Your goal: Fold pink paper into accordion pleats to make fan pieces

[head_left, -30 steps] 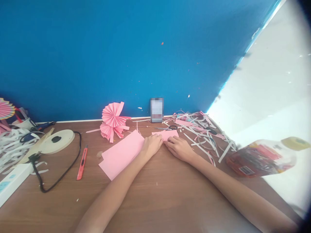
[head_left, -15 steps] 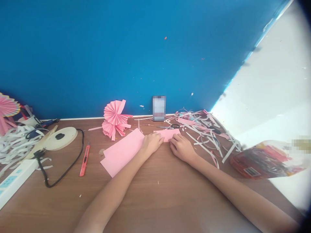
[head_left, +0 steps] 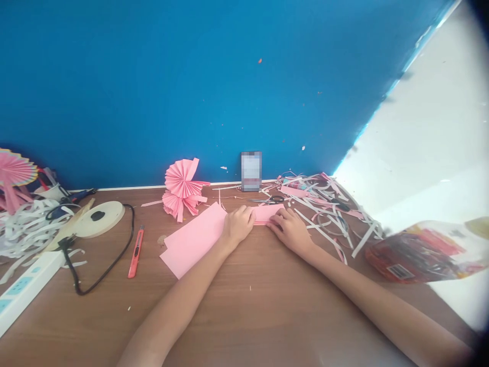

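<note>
A small pink paper piece [head_left: 267, 213] lies on the brown table [head_left: 244, 306] near the blue wall, folded into a narrow strip. My left hand [head_left: 237, 225] curls over its left end, fingers pressed together on the paper. My right hand [head_left: 289, 228] pinches its right end with bent fingers. A larger stack of pink sheets [head_left: 193, 239] lies flat just left of my left hand. Two pleated pink paper fans [head_left: 182, 187] sit behind it by the wall.
A red utility knife [head_left: 136, 251], a tape roll [head_left: 95, 218], a black cable [head_left: 99, 272] and a white power strip [head_left: 23, 285] lie at left. Scissors [head_left: 273, 200] and a heap of paper strips [head_left: 328, 209] lie at right, beside a plastic bag [head_left: 424, 252].
The pink piece now looks narrower, folded over between my hands. Both hands have closed in slightly on its ends. The view has shifted a little.
</note>
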The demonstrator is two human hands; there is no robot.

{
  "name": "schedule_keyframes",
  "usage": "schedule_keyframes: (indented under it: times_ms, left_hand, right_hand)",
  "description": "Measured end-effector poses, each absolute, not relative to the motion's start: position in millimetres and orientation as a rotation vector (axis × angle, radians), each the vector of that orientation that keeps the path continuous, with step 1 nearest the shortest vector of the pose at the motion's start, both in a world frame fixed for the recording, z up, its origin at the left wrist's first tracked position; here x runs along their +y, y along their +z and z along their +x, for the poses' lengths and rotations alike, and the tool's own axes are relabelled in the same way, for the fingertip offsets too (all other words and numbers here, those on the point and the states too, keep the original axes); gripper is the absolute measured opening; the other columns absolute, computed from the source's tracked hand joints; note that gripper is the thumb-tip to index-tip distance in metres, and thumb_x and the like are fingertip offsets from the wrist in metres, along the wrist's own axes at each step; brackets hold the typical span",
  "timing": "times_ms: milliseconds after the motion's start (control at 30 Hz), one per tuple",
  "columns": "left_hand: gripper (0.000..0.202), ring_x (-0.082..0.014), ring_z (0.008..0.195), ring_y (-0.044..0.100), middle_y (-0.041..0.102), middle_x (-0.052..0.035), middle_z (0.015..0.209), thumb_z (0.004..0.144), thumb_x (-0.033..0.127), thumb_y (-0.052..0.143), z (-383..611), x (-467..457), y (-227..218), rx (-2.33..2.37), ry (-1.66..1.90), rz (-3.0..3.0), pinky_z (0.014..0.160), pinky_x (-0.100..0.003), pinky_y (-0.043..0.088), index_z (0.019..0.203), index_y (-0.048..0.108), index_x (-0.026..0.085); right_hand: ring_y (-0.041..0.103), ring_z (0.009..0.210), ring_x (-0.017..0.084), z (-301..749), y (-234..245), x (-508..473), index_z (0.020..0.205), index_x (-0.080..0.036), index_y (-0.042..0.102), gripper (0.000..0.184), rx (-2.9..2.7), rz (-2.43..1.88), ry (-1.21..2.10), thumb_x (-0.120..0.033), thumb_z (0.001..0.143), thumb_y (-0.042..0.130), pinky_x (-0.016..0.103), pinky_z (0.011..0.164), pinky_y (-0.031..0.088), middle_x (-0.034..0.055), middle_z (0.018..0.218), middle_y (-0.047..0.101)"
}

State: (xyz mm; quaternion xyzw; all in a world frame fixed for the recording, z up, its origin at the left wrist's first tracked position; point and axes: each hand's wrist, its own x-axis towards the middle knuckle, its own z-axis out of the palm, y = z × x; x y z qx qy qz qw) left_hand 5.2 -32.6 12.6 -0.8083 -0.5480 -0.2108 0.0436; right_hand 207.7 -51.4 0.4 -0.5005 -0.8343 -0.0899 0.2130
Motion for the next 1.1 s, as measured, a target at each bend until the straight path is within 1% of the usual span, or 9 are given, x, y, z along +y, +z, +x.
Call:
schedule_keyframes:
  times_ms: [167, 367, 500, 667, 700, 767, 867, 967, 1100]
  left_hand:
    - [0.035, -0.0121, 0.068, 0.057, 0.062, -0.0027, 0.073, 0.096, 0.027, 0.036, 4, -34, 8, -1.353, -0.863, -2.491, 0.059, -0.026, 0.034, 0.072, 0.058, 0.018]
    - [0.041, -0.0109, 0.059, 0.053, 0.058, -0.0014, 0.063, 0.096, 0.032, 0.036, 7, -34, 4, -0.894, -0.747, -2.708, 0.054, -0.025, 0.032, 0.065, 0.058, 0.017]
    - [0.041, -0.0124, 0.065, 0.058, 0.062, -0.0018, 0.071, 0.097, 0.037, 0.034, 8, -34, 5, -0.924, -0.655, -2.770, 0.055, -0.024, 0.035, 0.073, 0.061, 0.018]
    - [0.035, -0.0161, 0.078, 0.064, 0.069, -0.0027, 0.093, 0.096, 0.042, 0.035, 5, -37, 11, -1.036, -0.602, -2.845, 0.061, -0.025, 0.045, 0.100, 0.062, 0.021]
    - [0.035, -0.0172, 0.082, 0.065, 0.069, -0.0036, 0.098, 0.096, 0.042, 0.036, 5, -38, 12, -1.042, -0.598, -2.860, 0.065, -0.026, 0.047, 0.106, 0.061, 0.021]
    - [0.036, -0.0190, 0.091, 0.064, 0.068, -0.0057, 0.107, 0.096, 0.042, 0.036, 3, -38, 13, -1.050, -0.622, -2.876, 0.074, -0.029, 0.050, 0.114, 0.059, 0.021]
    - [0.038, -0.0192, 0.101, 0.062, 0.066, -0.0069, 0.112, 0.097, 0.042, 0.036, 3, -35, 13, -1.102, -0.747, -2.841, 0.084, -0.030, 0.050, 0.121, 0.056, 0.021]
    - [0.037, -0.0191, 0.098, 0.062, 0.066, -0.0079, 0.106, 0.097, 0.042, 0.036, 4, -32, 12, -1.166, -0.860, -2.727, 0.083, -0.030, 0.049, 0.120, 0.055, 0.019]
    - [0.034, -0.0209, 0.087, 0.060, 0.063, -0.0092, 0.090, 0.098, 0.038, 0.035, 8, -31, 11, -1.168, -0.830, -2.560, 0.074, -0.032, 0.048, 0.103, 0.059, 0.015]
  right_hand:
    - [0.049, 0.086, 0.020, 208, 1, -50, 0.083, -0.018, 0.063, 0.025, -2.341, -1.363, -0.409, -0.030, 0.096, 0.046, 0.032, 0.073, 0.032, 0.0066, 0.087, 0.059]
    - [0.047, 0.070, 0.015, 208, 3, -56, 0.076, -0.018, 0.061, 0.026, -2.162, -1.326, -0.564, -0.028, 0.096, 0.047, 0.029, 0.063, 0.030, 0.0034, 0.074, 0.056]
    - [0.045, 0.061, 0.012, 208, 2, -60, 0.076, -0.018, 0.060, 0.021, -2.072, -1.172, -0.572, -0.026, 0.094, 0.052, 0.027, 0.058, 0.030, 0.0006, 0.066, 0.053]
    - [0.047, 0.063, 0.014, 210, -4, -63, 0.091, -0.018, 0.062, 0.010, -2.110, -0.983, -0.531, -0.019, 0.092, 0.052, 0.027, 0.060, 0.037, 0.0013, 0.066, 0.053]
    - [0.049, 0.065, 0.015, 210, -5, -62, 0.097, -0.018, 0.062, 0.013, -2.129, -0.960, -0.519, -0.016, 0.092, 0.050, 0.028, 0.062, 0.038, 0.0022, 0.069, 0.054]
    - [0.053, 0.075, 0.018, 209, -6, -62, 0.112, -0.017, 0.058, 0.026, -2.176, -0.939, -0.466, -0.010, 0.091, 0.044, 0.030, 0.068, 0.043, 0.0061, 0.080, 0.060]
    - [0.056, 0.096, 0.023, 206, -3, -61, 0.135, -0.016, 0.042, 0.047, -2.253, -0.935, -0.343, -0.007, 0.089, 0.038, 0.036, 0.082, 0.048, 0.0125, 0.105, 0.061]
    - [0.054, 0.105, 0.025, 204, 0, -61, 0.144, -0.017, 0.029, 0.056, -2.323, -0.940, -0.221, -0.010, 0.090, 0.039, 0.040, 0.087, 0.048, 0.0143, 0.118, 0.058]
    - [0.052, 0.113, 0.026, 202, 5, -63, 0.145, -0.018, 0.029, 0.057, -2.366, -0.947, -0.049, -0.014, 0.089, 0.041, 0.042, 0.093, 0.047, 0.0139, 0.128, 0.053]
